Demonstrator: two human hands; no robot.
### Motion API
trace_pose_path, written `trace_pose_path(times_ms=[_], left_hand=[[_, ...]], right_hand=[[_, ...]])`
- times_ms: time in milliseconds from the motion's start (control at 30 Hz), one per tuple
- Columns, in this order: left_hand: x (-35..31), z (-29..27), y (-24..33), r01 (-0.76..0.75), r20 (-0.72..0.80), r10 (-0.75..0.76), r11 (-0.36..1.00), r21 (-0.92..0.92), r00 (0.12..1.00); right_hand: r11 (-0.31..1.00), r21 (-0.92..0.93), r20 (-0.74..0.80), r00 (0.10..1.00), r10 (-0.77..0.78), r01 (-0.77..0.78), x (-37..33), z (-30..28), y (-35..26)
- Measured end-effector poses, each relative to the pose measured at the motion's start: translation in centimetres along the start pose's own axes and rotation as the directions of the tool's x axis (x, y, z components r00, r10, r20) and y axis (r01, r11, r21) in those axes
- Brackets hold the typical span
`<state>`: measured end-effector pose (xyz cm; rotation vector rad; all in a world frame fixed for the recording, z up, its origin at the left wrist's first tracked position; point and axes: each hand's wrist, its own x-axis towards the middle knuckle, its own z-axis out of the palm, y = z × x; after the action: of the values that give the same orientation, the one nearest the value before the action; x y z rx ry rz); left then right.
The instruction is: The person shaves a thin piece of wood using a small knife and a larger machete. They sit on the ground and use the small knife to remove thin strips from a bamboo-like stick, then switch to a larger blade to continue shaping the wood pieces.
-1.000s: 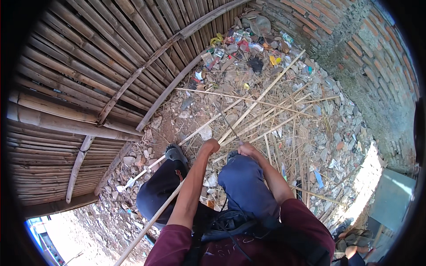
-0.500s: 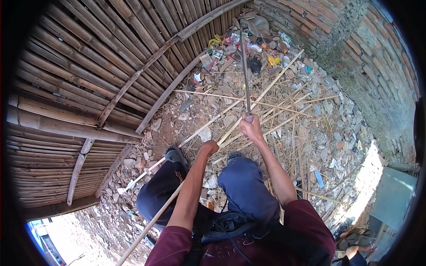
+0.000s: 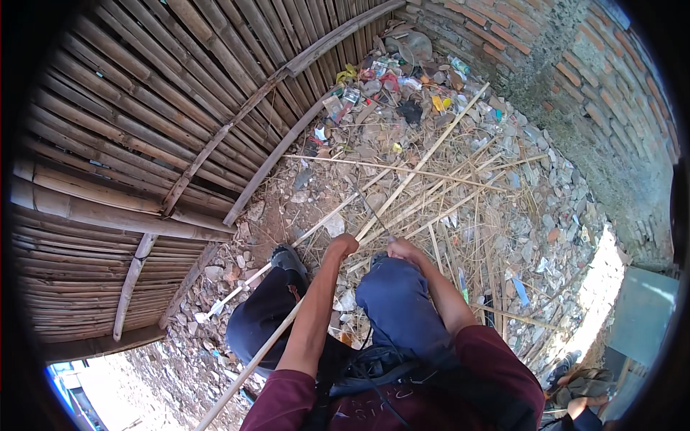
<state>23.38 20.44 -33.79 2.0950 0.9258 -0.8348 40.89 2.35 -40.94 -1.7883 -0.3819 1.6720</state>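
My left hand (image 3: 343, 246) is closed around a long, pale bamboo strip (image 3: 424, 156). The strip runs from the rubble at the far right, through my fist and back under my left forearm to the lower left. Just to its right, my right hand (image 3: 405, 251) grips a machete (image 3: 370, 208) by the handle. Its dark, narrow blade points forward and left, low over the strip, crossing it in the picture; whether they touch I cannot tell. Both hands are in front of my bent knees.
More bamboo strips (image 3: 460, 176) lie crossed on stony ground with dry scraps and litter (image 3: 388, 79). A bamboo slat wall (image 3: 194, 93) stands at left, a brick wall (image 3: 589, 93) at right. At the lower right, another person's hand (image 3: 596, 400) shows beside a grey-green panel (image 3: 640, 320).
My right hand has come down and nearer, swinging the raised machete down to the bamboo strip. My left hand stays on the strip, nearly in place.
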Motion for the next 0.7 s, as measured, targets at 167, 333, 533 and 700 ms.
trace_pose_path(times_ms=[167, 333, 533, 700], left_hand=[[-0.4, 0.2, -0.2, -0.004, 0.013, 0.004, 1.0, 0.003, 1.0], [-1.1, 1.6, -1.7, -0.116, -0.187, 0.146, 0.98, 0.162, 0.971], [-5.5, -2.8, 3.1, 0.106, -0.066, -0.115, 0.986, -0.132, 0.991], [-9.8, -5.4, 2.6, -0.024, -0.17, -0.008, 0.982, -0.186, 0.985]], right_hand=[[0.96, -0.274, -0.115, 0.989, -0.097, 0.062, -1.8, 0.8, -0.7], [0.847, -0.531, -0.346, 0.922, -0.177, -0.037, -3.9, 1.3, -2.0], [0.798, -0.601, -0.436, 0.818, -0.376, 0.046, -4.8, -1.8, -1.9], [0.653, -0.752, -0.481, 0.601, -0.638, 0.091, -7.5, -2.4, -6.5]])
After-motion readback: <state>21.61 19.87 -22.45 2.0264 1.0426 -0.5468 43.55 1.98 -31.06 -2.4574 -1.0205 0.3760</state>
